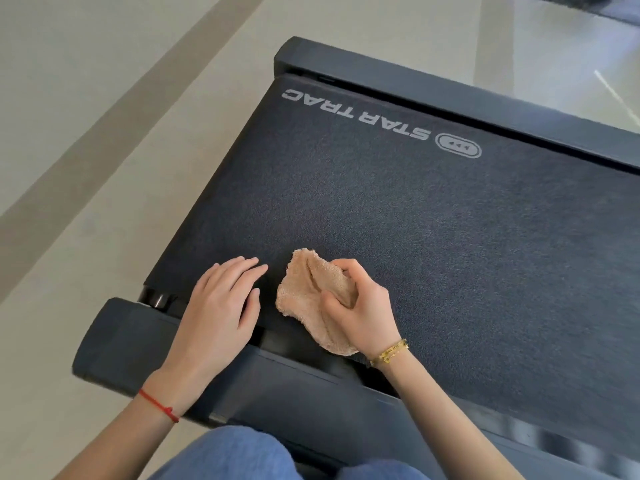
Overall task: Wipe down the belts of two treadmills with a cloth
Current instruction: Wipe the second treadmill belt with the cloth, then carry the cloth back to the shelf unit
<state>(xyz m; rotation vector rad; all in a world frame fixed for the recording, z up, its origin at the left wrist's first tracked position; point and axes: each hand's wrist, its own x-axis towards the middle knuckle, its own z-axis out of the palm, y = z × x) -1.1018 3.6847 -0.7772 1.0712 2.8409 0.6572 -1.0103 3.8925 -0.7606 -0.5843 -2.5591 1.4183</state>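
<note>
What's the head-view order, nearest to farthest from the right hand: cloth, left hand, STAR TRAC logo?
1. cloth: gripped in the right hand.
2. left hand: just left, flat on the belt.
3. STAR TRAC logo: belt's far edge.

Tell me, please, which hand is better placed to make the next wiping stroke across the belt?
The right hand, probably: it already grips the cloth, which lies on the belt. The left hand rests flat near the belt's end, holding nothing.
</note>
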